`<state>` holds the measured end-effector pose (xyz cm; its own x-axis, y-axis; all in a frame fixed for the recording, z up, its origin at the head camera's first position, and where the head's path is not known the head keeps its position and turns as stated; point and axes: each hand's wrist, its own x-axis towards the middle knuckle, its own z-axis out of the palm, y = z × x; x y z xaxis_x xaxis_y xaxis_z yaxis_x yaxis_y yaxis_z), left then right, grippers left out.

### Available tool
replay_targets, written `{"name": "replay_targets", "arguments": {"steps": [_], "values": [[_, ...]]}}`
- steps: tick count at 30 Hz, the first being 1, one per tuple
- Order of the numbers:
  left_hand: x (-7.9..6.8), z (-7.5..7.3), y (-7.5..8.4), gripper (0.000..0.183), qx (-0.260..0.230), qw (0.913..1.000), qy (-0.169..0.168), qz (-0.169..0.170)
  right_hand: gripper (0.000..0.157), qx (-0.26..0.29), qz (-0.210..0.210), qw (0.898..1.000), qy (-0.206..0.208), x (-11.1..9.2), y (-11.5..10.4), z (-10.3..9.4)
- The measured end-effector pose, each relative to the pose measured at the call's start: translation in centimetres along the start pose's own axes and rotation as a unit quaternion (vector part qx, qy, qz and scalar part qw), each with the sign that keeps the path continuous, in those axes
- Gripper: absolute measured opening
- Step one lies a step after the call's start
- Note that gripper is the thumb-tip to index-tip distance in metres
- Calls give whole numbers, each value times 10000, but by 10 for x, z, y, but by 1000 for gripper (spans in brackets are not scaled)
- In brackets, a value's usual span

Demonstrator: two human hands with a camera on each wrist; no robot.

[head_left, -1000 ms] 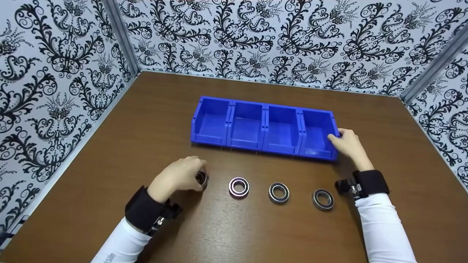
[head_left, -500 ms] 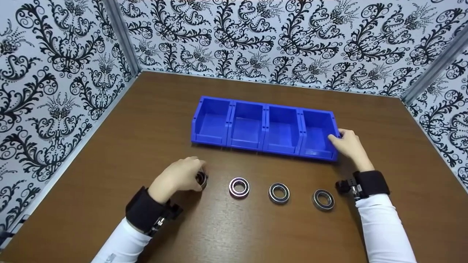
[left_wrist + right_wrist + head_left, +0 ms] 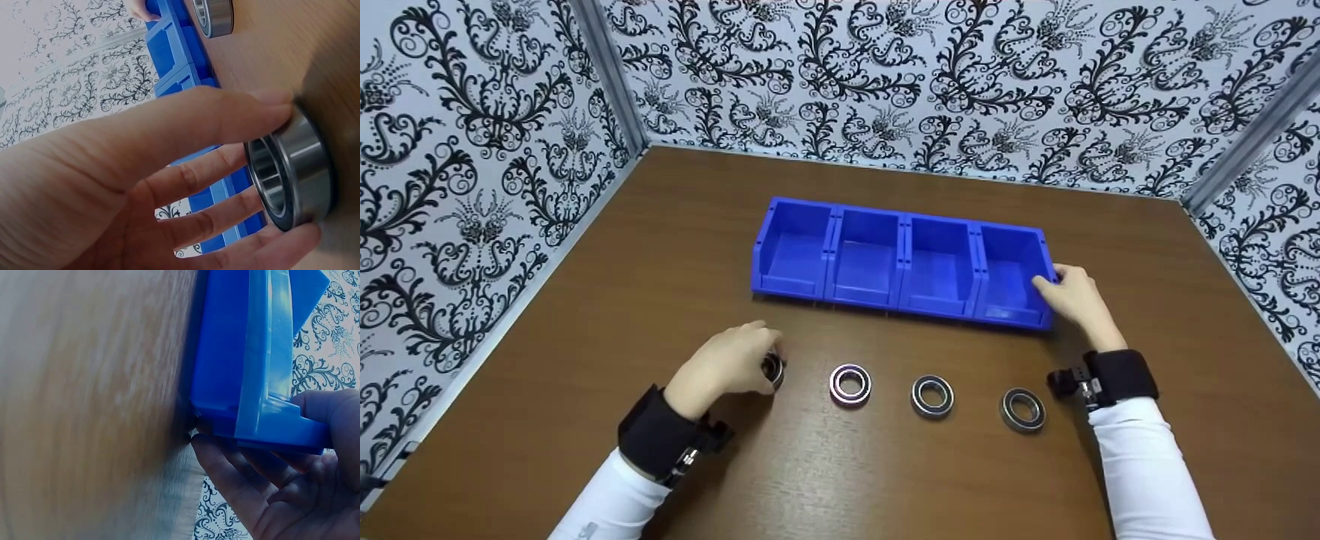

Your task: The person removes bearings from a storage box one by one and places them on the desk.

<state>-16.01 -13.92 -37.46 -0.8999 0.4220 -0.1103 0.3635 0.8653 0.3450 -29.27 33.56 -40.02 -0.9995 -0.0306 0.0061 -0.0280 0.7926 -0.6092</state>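
Note:
My left hand (image 3: 727,360) holds a ball bearing (image 3: 306,169) at the left end of a row, its thumb on one side of the steel ring and its fingers round the other. The bearing sits right at the tabletop in the left wrist view. At the right end of a blue four-bay bin (image 3: 900,304), my right hand (image 3: 1076,300) grips the side wall. Its thumb lies over the wall's edge and its fingers (image 3: 225,467) pass along the outside. Further bearings lie flat in front of the bin: one (image 3: 850,401), another (image 3: 932,411) and a third (image 3: 1023,426).
The brown wooden table (image 3: 825,480) carries everything. Patterned panels (image 3: 885,82) stand behind it and at both sides, joined by grey corner posts (image 3: 611,75). Each wrist wears a black strap (image 3: 1123,373) with a small camera.

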Motion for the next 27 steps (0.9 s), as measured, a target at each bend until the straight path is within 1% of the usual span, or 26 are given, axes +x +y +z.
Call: {"name": "replay_targets", "arguments": {"steps": [6,13,21,27], "values": [[1,1,-1,32,-1,10000,52,41,45,-36,-27,10000,33,1,1,0],[2,2,0,33,112,9998,144,87,47,-33,-20,10000,9,0,0,-1],[3,3,0,33,149,9998,114,-11,46,-31,-7,10000,27,1,0,0],[2,2,1,34,135,9998,135,40,47,1,15,10000,8,0,0,0]]}}
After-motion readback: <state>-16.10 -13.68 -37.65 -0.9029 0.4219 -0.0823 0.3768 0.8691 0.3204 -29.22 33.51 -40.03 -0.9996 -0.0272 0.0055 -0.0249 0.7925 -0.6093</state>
